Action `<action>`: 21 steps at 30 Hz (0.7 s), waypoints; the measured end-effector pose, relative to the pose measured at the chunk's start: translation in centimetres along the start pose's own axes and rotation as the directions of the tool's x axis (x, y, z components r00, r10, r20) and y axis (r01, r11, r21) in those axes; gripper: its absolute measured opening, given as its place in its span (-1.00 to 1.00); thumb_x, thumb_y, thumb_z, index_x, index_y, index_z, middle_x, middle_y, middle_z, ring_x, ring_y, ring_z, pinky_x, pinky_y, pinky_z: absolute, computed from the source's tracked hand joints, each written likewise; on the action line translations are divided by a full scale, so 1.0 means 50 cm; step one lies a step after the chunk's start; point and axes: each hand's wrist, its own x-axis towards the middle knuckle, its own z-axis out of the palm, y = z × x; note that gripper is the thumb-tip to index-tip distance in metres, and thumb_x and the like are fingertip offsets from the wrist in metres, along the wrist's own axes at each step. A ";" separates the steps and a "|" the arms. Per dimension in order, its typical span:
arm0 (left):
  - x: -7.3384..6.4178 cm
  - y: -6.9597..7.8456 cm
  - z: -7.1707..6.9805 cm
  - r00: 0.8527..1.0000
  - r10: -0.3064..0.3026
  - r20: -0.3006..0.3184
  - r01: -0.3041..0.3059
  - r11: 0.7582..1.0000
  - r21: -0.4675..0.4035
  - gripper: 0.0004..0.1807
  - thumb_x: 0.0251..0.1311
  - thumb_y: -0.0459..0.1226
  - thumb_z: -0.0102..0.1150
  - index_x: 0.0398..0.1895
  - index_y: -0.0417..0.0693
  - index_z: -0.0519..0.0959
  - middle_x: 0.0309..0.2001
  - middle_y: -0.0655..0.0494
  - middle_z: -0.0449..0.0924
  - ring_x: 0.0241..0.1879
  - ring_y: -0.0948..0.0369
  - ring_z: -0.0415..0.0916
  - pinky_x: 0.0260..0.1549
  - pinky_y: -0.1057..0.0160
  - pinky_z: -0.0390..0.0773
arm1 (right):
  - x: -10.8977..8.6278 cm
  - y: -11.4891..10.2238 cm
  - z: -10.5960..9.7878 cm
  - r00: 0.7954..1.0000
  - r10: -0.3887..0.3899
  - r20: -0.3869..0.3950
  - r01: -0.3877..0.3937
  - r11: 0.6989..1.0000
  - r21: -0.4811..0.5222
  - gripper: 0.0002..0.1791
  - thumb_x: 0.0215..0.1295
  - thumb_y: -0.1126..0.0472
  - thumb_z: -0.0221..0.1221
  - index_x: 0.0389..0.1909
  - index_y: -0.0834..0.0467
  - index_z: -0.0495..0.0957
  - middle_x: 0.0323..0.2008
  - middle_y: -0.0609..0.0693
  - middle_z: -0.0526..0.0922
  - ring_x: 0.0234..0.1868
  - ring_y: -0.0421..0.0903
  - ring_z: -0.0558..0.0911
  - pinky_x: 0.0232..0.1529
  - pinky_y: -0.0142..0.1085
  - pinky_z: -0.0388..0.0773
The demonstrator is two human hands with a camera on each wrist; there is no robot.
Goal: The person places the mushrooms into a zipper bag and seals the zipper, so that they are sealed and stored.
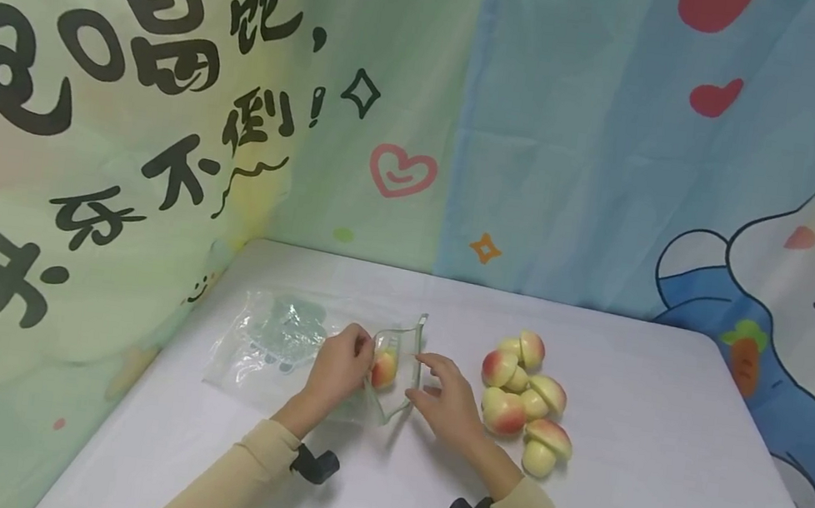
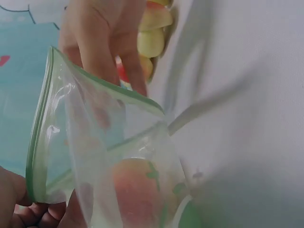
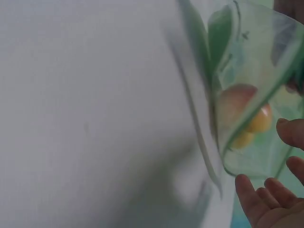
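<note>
A clear zip bag [image 1: 352, 405] with a green zip edge lies on the white table, its mouth spread wide toward the right. My left hand [image 1: 340, 368] pinches the zip edge on the near left side of the opening. Inside the bag, seen through the plastic, is a red-and-yellow toy mushroom [image 3: 237, 107]. My right hand [image 1: 449, 401] is at the mouth of the bag with fingers apart and nothing between them. In the right wrist view its fingertips [image 3: 244, 185] are beside the zip edge; whether they touch it I cannot tell.
Several more red-and-yellow toy mushrooms [image 1: 503, 411] are clustered on the white table [image 1: 642, 448], right of my right hand. A printed cloth [image 1: 567, 180] hangs behind the table, and another stretch of it runs along the left.
</note>
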 end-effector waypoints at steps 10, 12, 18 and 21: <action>0.007 -0.005 0.004 0.993 -0.106 0.045 0.110 0.988 -0.108 -0.84 0.25 -0.29 0.02 -0.23 -0.19 0.52 -0.47 0.06 0.54 -0.61 0.23 0.50 -0.66 0.31 0.55 | -0.048 0.027 -0.154 0.988 -0.022 -0.153 -0.029 0.946 -0.324 -0.52 0.10 0.32 0.33 0.10 0.20 0.54 0.09 0.11 0.57 0.09 0.11 0.55 0.07 0.03 0.50; 0.008 -0.004 0.003 0.990 -0.130 0.055 0.136 0.984 -0.113 -0.84 0.19 -0.29 0.03 -0.23 -0.18 0.52 -0.45 0.04 0.54 -0.58 0.21 0.51 -0.63 0.29 0.57 | -0.063 0.029 -0.174 0.988 0.017 -0.150 -0.071 0.930 -0.361 -0.52 0.10 0.31 0.31 0.10 0.23 0.54 0.09 0.14 0.57 0.14 0.13 0.50 0.10 0.07 0.47; 0.009 -0.001 -0.001 0.986 -0.149 0.079 0.158 0.981 -0.110 -0.86 0.17 -0.29 0.06 -0.26 -0.16 0.50 -0.45 0.04 0.53 -0.56 0.20 0.51 -0.61 0.29 0.58 | -0.094 0.043 -0.193 0.997 0.018 -0.073 -0.049 0.885 -0.462 -0.50 0.04 0.29 0.37 0.07 0.25 0.56 0.09 0.15 0.57 0.17 0.14 0.47 0.11 0.10 0.47; 0.008 -0.001 0.000 0.986 -0.132 0.102 0.144 0.982 -0.121 -0.87 0.22 -0.26 0.05 -0.28 -0.16 0.50 -0.48 0.05 0.53 -0.58 0.20 0.51 -0.62 0.30 0.58 | -0.103 0.053 -0.188 0.998 -0.055 -0.020 0.036 0.851 -0.524 -0.48 0.00 0.26 0.43 0.05 0.22 0.58 0.07 0.13 0.58 0.13 0.12 0.52 0.03 0.06 0.54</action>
